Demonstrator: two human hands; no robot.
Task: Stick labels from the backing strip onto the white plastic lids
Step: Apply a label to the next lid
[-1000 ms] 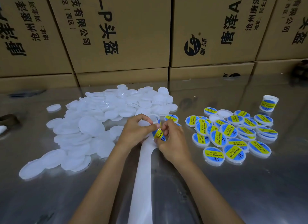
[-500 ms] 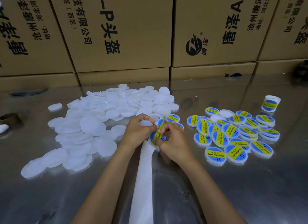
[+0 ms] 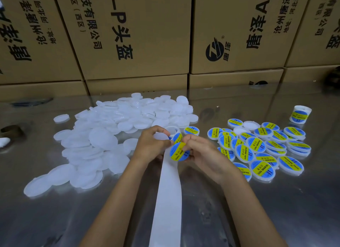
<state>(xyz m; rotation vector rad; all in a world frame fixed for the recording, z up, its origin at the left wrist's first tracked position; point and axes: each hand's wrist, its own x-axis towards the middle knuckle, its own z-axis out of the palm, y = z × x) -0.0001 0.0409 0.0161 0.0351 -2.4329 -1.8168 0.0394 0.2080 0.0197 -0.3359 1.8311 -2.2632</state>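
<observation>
A round blue and yellow label [image 3: 178, 152] stands half peeled at the top of the white backing strip [image 3: 168, 200], which runs toward me down the steel table. My right hand [image 3: 202, 154] pinches this label's upper right edge. My left hand [image 3: 152, 144] grips the strip's top and holds a bare white lid [image 3: 160, 136] in its fingers. Another label [image 3: 177, 137] shows just behind on the strip. A big heap of plain white lids [image 3: 103, 140] lies at the left. Several labelled lids [image 3: 261, 147] lie at the right.
Stacked cardboard boxes [image 3: 128, 35] wall off the back of the steel table [image 3: 276, 210]. A small roll of labels [image 3: 299, 114] stands at the far right. A brown tape ring [image 3: 11, 131] sits at the left edge.
The label has come further off the strip and now faces me more fully, lifted by my right hand. My left hand keeps its hold on the strip and lid.
</observation>
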